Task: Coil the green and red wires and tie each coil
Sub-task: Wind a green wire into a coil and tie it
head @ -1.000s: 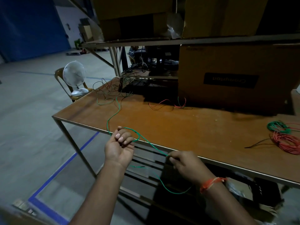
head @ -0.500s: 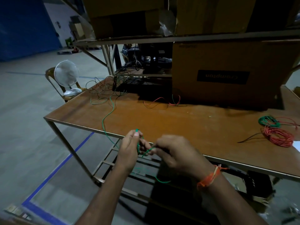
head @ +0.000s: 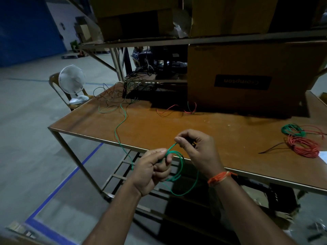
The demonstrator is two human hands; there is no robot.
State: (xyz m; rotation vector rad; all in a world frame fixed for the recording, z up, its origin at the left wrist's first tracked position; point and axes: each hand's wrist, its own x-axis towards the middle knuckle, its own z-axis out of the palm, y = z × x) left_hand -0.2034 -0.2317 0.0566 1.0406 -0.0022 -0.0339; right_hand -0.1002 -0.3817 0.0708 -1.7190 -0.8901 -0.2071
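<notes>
A long green wire trails from a tangle at the table's far left, over the front edge, down to my hands. My left hand pinches a few hanging loops of it between thumb and fingers, just off the table's front edge. My right hand pinches the same wire a little above and to the right, over the edge. A finished green coil and a red coil lie together at the table's right side.
The brown table carries a large cardboard box at the back, short red and green wire pieces before it, and a dark wire tangle at the far left. A white fan sits on a chair to the left. Shelving looms overhead.
My hands came together, then my right hand rose up and right, adding another green loop into my left hand. The slack hanging below the table edge has shortened.
</notes>
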